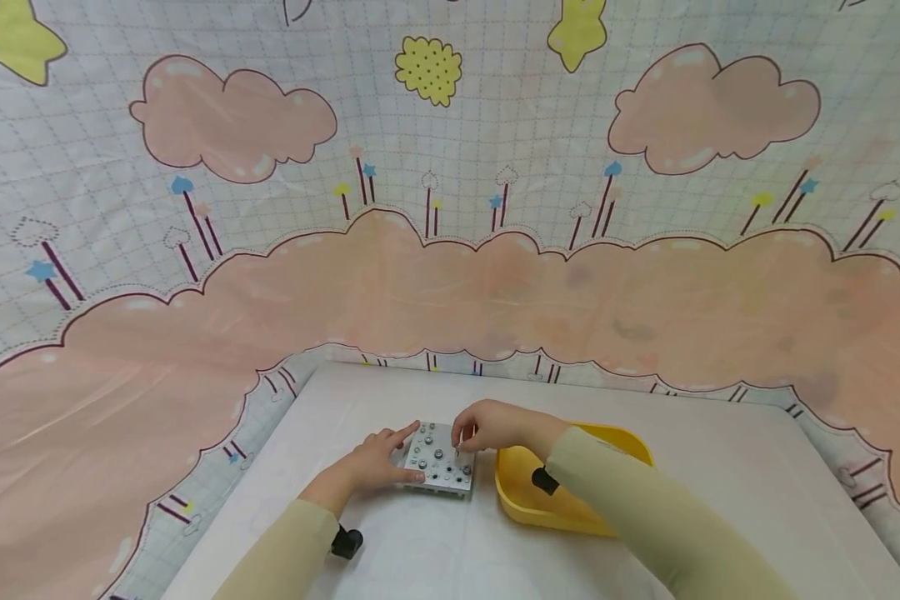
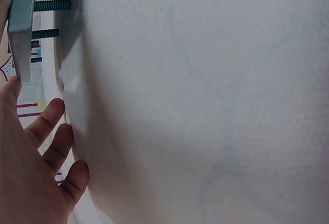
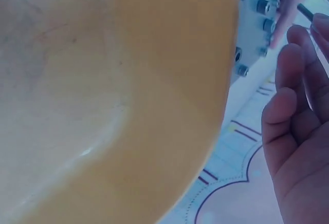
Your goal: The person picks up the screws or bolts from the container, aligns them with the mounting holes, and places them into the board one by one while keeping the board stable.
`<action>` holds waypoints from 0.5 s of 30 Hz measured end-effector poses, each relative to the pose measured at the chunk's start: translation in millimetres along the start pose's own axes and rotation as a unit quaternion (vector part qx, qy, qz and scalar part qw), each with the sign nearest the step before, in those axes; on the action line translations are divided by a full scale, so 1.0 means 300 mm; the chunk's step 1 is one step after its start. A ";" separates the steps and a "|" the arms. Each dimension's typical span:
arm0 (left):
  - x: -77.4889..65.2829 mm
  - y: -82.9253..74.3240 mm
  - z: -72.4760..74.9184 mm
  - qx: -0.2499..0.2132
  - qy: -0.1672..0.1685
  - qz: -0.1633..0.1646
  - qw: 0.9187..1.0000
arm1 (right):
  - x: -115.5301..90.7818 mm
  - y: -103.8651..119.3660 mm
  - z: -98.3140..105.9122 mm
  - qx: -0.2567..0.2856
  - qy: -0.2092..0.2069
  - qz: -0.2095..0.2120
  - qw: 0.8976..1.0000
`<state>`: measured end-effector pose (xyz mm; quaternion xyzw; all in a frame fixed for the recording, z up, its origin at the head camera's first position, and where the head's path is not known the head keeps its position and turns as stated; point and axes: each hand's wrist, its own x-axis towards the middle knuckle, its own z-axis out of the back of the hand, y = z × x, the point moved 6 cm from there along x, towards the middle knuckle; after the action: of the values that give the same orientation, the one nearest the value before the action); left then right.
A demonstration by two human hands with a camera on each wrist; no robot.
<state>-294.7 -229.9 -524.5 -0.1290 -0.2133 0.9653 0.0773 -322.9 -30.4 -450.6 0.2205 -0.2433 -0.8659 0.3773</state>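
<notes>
A square metal plate [image 1: 438, 454] carries several socket-head screws on its top. Threaded screw shafts [image 2: 51, 5] stick out from its underside, in the left wrist view. My left hand [image 1: 375, 462] spans the plate's left side, index finger at the far corner and thumb on the near one, both fairly straight. Its other fingers [image 2: 61, 142] rest lower, by the white tabletop. Over the plate's right part, my right hand [image 1: 487, 425] pinches a small screw [image 3: 305, 12] between thumb and fingertips. The screw's dark shaft shows in the right wrist view; its head is hidden by the fingers.
Just right of the plate stands a yellow tray [image 1: 513, 508], partly under my right forearm. The white table [image 1: 390, 558] extends around both, and a patterned cloth [image 1: 450, 300] hangs behind its far edge. Each wrist wears a small black device [image 1: 347, 542].
</notes>
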 end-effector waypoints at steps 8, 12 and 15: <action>0.001 0.003 -0.004 0.007 0.002 -0.005 1.000 | 0.036 0.026 -0.032 -0.003 0.034 -0.047 0.998; -0.001 -0.001 0.001 0.005 0.007 -0.004 1.000 | 0.051 0.027 -0.054 -0.019 0.047 -0.055 0.997; -0.001 -0.001 0.003 0.001 0.004 -0.003 1.000 | 0.059 0.029 -0.067 -0.030 0.053 -0.056 0.997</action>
<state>-294.5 -230.2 -523.6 -0.1320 -0.2124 0.9648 0.0811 -317.8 -54.2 -464.9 0.2678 -0.1847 -0.8798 0.3467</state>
